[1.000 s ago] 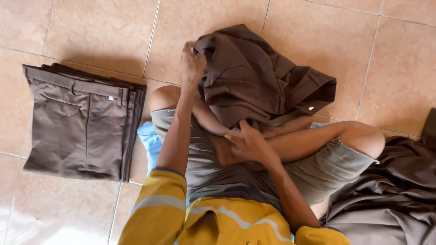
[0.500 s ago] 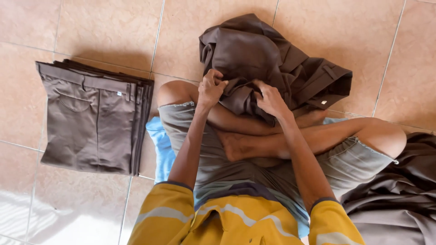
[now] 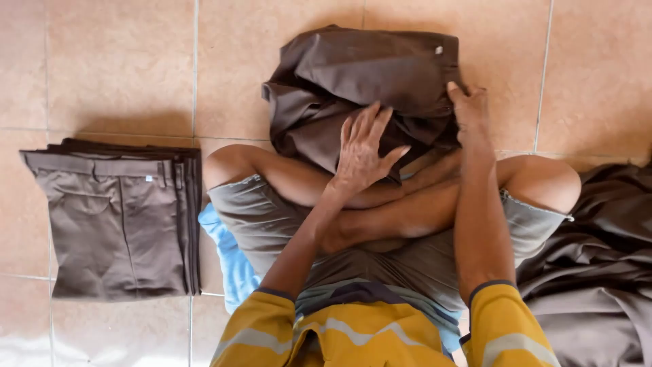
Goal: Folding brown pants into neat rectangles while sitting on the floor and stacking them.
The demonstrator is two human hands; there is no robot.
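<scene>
I sit cross-legged on a tiled floor with a crumpled pair of dark brown trousers (image 3: 367, 88) lying just past my shins. My left hand (image 3: 363, 149) rests flat on the near edge of that garment, fingers spread. Over at the waistband's right end, my right hand (image 3: 470, 112) pinches the cloth. Yellow sleeves cover both my upper arms, and I wear grey shorts.
A neat stack of folded brown trousers (image 3: 119, 217) lies on the floor at my left. A heap of loose dark brown cloth (image 3: 598, 272) spreads at my right. A blue cushion (image 3: 227, 255) shows under my left thigh. Beige floor tiles (image 3: 115, 61) surround everything.
My right hand moved from my crossed legs up to the right edge of the crumpled trousers. The left hand shifted from the garment's left side onto its near middle.
</scene>
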